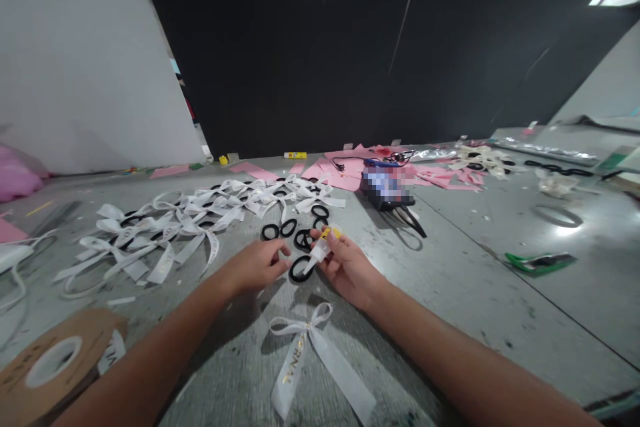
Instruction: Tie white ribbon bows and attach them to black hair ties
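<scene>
In the head view, my right hand (347, 270) is closed around a small glue bottle (320, 250) with a yellow label and a white nozzle. The nozzle tip points down at a black hair tie (295, 273) lying on the table. Just left of that tie is my left hand (260, 263), its fingers loosely bent, thumb and index apart, with nothing visible between them. Several more black hair ties (271, 232) lie beyond both hands. Nearer to me, a white ribbon bow (306, 328) with gold lettering lies flat between my forearms.
Many white bows on black hair ties (175, 230) spread across the left. A ribbon roll (30, 340) sits front left. Behind are pink sheets (345, 173) and a dark pouch-like object (385, 190), partly blurred. A green packet (540, 262) lies right.
</scene>
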The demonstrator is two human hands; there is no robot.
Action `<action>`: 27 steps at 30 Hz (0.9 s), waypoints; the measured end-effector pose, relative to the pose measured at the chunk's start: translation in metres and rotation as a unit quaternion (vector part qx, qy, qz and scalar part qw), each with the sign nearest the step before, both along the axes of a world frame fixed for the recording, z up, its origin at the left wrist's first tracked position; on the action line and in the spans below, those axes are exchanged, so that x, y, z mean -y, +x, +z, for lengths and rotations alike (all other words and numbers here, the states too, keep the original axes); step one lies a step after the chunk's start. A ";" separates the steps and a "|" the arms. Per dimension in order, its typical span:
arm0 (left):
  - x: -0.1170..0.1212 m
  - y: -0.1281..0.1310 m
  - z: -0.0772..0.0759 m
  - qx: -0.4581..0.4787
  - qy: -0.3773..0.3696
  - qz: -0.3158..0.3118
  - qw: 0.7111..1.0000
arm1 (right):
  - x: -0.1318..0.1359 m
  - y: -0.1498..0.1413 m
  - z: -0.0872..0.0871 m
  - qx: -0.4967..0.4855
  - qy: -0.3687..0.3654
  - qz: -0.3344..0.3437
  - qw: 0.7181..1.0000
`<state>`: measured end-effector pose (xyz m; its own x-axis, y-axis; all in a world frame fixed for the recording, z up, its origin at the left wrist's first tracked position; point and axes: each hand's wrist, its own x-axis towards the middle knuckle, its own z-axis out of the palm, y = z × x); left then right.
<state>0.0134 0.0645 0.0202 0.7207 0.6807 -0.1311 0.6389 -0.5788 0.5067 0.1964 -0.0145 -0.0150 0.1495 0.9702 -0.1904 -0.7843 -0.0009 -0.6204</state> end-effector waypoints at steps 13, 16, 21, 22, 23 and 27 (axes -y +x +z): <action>0.005 0.006 -0.019 0.014 0.034 0.005 0.999 | -0.002 0.000 -0.001 0.016 0.004 0.001 1.000; 0.008 0.010 -0.022 0.011 0.021 0.060 0.998 | -0.001 -0.001 0.000 0.009 0.004 0.000 1.000; 0.011 0.013 -0.025 -0.011 0.017 0.093 0.995 | -0.001 -0.002 0.000 0.015 0.016 0.003 1.000; 0.011 0.014 -0.025 -0.017 0.019 0.101 0.995 | -0.002 -0.001 0.000 0.017 0.017 0.004 1.000; 0.012 0.014 -0.026 -0.022 0.021 0.108 0.994 | -0.002 -0.001 -0.001 0.019 0.018 0.004 1.000; 0.013 0.017 -0.026 -0.042 0.027 0.118 0.992 | -0.004 0.001 -0.002 0.018 0.019 0.002 1.000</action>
<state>0.0305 0.0514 -0.0062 0.5283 0.8370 -0.1426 0.7985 -0.4328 0.4183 0.1973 -0.0110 -0.0174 0.1514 0.9773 -0.1484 -0.7615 0.0196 -0.6478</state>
